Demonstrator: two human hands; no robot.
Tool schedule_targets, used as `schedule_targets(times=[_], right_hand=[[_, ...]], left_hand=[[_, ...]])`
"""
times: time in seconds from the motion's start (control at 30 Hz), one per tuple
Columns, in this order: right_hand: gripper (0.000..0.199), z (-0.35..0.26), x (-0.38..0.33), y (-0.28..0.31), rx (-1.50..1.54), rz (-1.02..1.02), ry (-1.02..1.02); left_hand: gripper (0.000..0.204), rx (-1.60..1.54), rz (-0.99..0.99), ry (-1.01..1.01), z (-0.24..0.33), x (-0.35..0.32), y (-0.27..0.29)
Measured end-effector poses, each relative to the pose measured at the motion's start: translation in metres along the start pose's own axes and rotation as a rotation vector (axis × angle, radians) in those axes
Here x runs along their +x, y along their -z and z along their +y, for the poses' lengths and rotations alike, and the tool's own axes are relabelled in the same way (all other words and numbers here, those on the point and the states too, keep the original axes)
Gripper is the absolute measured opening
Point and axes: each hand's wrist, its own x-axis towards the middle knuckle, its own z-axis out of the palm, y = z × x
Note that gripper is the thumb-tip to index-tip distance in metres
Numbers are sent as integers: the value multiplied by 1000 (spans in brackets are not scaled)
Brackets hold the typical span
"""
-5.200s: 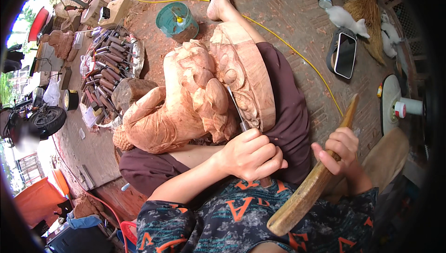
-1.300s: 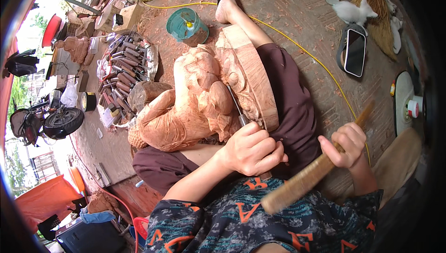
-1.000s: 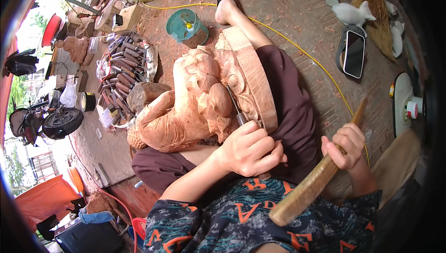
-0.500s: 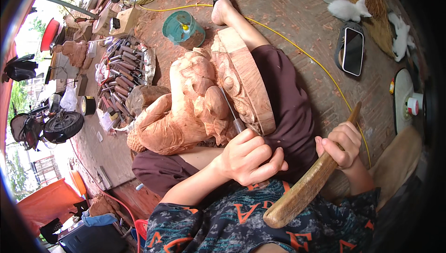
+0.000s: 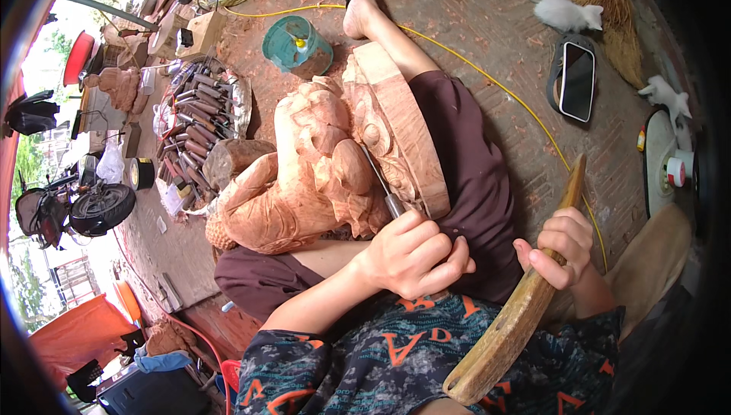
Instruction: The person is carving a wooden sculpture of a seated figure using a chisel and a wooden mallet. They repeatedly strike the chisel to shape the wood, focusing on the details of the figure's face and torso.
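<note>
While the wood carving (image 5: 320, 171) lies across the person's lap, both hands hold tools.

The left hand (image 5: 411, 255) is closed tight around a thin metal chisel (image 5: 378, 183), and its tip touches the carving near the round base. The right hand (image 5: 562, 246) is wrapped around a long wooden mallet (image 5: 518, 316), lifted off to the side, apart from the chisel. The carving looks big, hard and heavy, with thin raised bits that could chip, so the thick base looks like the best place to hold it. More chisels (image 5: 194, 129) lie on the floor by its far end.
</note>
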Motion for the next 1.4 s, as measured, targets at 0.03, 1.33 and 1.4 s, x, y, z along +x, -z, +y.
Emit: schedule_targets(times=[0.03,1.33,1.4], right_hand=[[46,2,0,-1,-10,6,19],[44,-57,-1,-11,558,-8,-1066],[43,-61,-6,-13,536,-10,-1059]], left_hand=[[22,12,2,-3,-2,0,0],[72,578,-308,807,27,-20,78],[72,570,-327,834,40,-24,73]])
